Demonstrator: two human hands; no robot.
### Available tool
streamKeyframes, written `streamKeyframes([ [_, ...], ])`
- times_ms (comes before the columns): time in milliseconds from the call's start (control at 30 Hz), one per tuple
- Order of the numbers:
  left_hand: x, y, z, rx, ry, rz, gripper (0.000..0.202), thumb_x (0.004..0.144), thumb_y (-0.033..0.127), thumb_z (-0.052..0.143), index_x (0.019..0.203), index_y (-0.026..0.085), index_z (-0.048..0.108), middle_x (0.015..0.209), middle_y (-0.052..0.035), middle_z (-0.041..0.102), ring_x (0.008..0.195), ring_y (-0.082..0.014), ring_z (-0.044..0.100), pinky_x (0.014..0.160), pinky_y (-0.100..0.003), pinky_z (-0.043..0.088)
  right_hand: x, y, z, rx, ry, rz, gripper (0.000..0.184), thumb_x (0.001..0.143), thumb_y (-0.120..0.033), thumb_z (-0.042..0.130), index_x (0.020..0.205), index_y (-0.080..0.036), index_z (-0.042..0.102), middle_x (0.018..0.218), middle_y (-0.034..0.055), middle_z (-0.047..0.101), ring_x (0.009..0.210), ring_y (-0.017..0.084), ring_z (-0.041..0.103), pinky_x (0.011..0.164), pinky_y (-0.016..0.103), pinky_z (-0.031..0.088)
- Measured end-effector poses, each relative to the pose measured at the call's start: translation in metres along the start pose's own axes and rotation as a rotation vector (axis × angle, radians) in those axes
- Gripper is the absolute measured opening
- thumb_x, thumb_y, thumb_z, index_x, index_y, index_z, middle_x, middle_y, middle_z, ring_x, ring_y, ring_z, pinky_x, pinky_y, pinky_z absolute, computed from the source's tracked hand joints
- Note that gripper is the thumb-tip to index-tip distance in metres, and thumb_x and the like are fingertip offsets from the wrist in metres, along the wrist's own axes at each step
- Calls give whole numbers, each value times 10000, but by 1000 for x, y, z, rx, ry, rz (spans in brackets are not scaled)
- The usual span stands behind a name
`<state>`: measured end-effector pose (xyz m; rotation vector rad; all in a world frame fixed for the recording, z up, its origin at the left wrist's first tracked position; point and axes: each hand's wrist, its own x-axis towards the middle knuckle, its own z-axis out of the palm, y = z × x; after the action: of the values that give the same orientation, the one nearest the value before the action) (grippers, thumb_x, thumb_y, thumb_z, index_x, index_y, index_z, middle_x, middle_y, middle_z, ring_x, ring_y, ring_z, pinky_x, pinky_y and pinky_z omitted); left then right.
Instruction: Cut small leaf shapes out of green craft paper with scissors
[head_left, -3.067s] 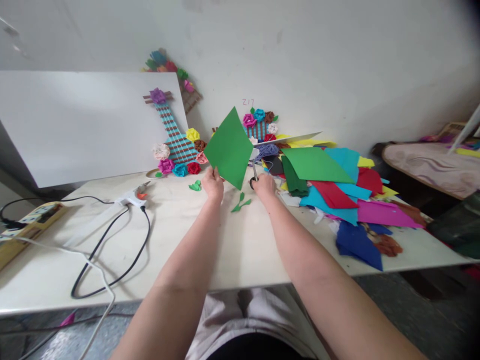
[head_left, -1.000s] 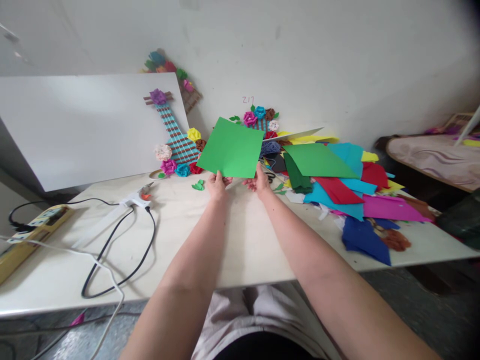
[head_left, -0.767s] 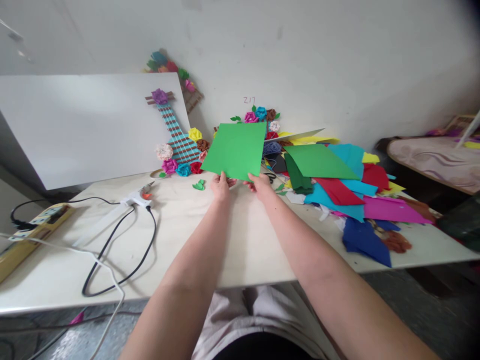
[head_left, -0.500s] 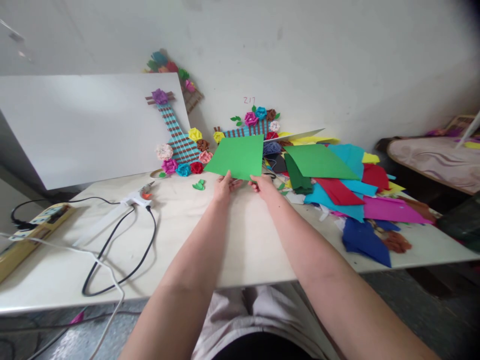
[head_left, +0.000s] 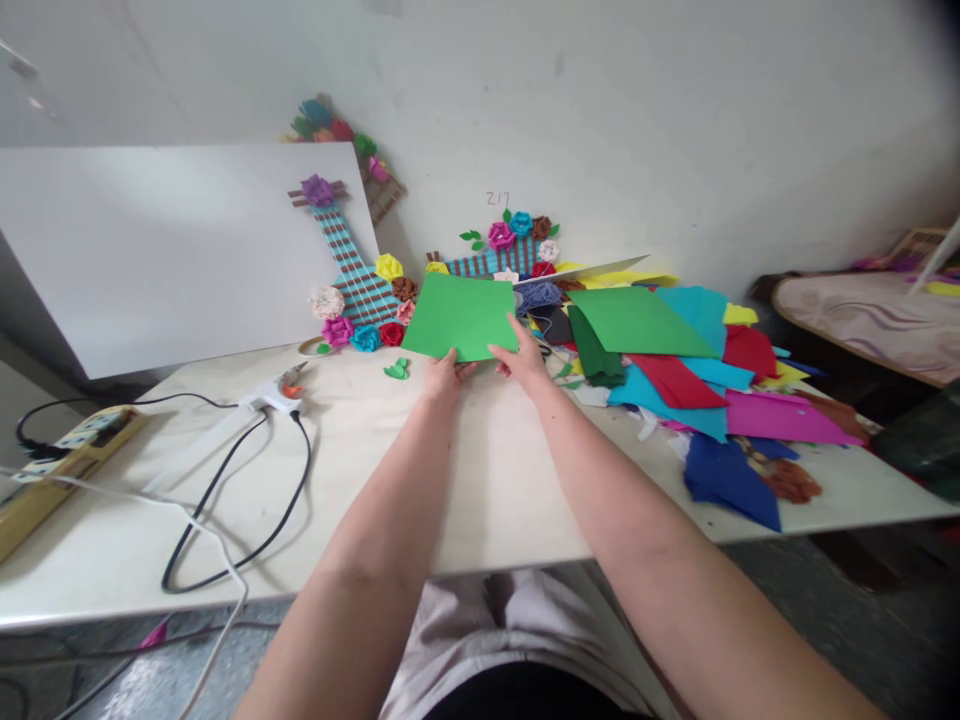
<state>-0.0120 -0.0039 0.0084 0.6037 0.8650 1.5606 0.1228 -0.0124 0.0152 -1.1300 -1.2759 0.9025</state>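
Note:
A square sheet of green paper [head_left: 461,315] is held low over the far middle of the pale table [head_left: 480,490]. My left hand [head_left: 442,376] pinches its near edge. My right hand [head_left: 523,358] grips the sheet's near right corner, thumb on top. Small green cut-out leaf shapes [head_left: 397,369] lie on the table just left of my left hand. Black-handled scissors [head_left: 541,349] lie partly hidden behind my right hand.
A heap of coloured paper sheets [head_left: 690,370] covers the right side. Woven paper crafts with paper roses [head_left: 360,295] lean on the wall beside a white board [head_left: 172,250]. A glue gun [head_left: 274,392], black cables [head_left: 225,500] and a power strip [head_left: 67,445] lie left.
The right hand put down the scissors and took the sheet. The green paper turned from a diamond held upright to a square, then tilted down flatter toward the table.

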Motion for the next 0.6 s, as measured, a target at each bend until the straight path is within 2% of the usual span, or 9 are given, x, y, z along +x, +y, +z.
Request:
streamKeyframes([
  [133,2,1,-2,18,14,10,208,794,65,502,964,171,560,794,-28,646,580,-118,613,585,-257,540,-2,0,1,-45,-110,-35,363,616,-199,721,970,-127,683,489,-40,561,442,71,519,411,153,406],
  [267,0,4,0,16,36,-9,266,793,48,493,1007,186,568,812,-26,655,584,-128,619,579,-268,538,1,8,3,-74,-99,-63,163,630,-195,706,779,-128,703,498,-22,579,455,73,518,423,162,418],
  [467,-4,8,2,-46,52,-36,300,807,24,444,1058,160,535,840,-55,652,564,-112,606,557,-239,534,5,18,2,-98,-118,-100,268,579,-218,741,835,-145,720,589,-4,644,479,77,540,461,183,452],
  [600,-4,8,3,-57,66,-63,293,810,25,443,1058,155,530,786,-42,642,545,-100,595,574,-223,535,10,24,3,-77,-97,-85,219,592,-220,729,796,-140,732,542,8,638,488,102,567,460,194,449],
])
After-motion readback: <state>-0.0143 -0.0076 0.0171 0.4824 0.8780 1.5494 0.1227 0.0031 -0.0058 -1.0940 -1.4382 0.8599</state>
